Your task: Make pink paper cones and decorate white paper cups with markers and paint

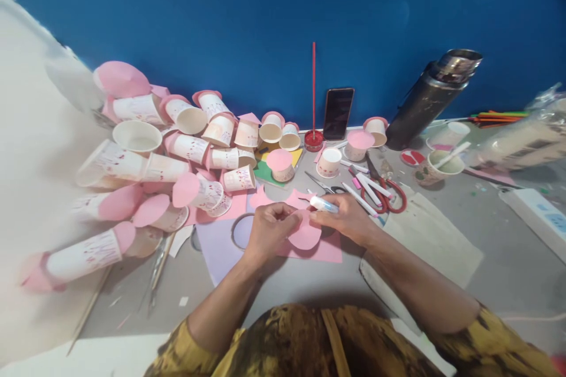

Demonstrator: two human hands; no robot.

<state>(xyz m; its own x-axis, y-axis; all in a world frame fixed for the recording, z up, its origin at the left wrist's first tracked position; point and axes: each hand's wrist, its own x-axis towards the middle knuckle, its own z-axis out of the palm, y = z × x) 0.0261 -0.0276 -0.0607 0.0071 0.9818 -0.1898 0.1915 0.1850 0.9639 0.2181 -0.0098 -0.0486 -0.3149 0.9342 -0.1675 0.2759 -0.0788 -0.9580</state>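
My left hand (266,228) pinches the left edge of a pink paper disc (305,237) between thumb and fingers. On the disc's other side is my right hand (349,218), its fingertips at the upper right edge. A white tube with blue print (324,205) is tucked in that right hand, pointing left; its exact kind is hard to make out. Beneath both hands lie a pink sheet (329,249) and a lilac sheet (215,250). A roll of tape (241,231) rests beside my left wrist.
Many paper cups (177,171) with pink paper discs crowd the left. Behind my hands are red-handled scissors (398,197), white markers (360,197), a phone (338,113) and a red stick in a base (313,140). A dark flask (427,100) and a power strip (537,218) stand right.
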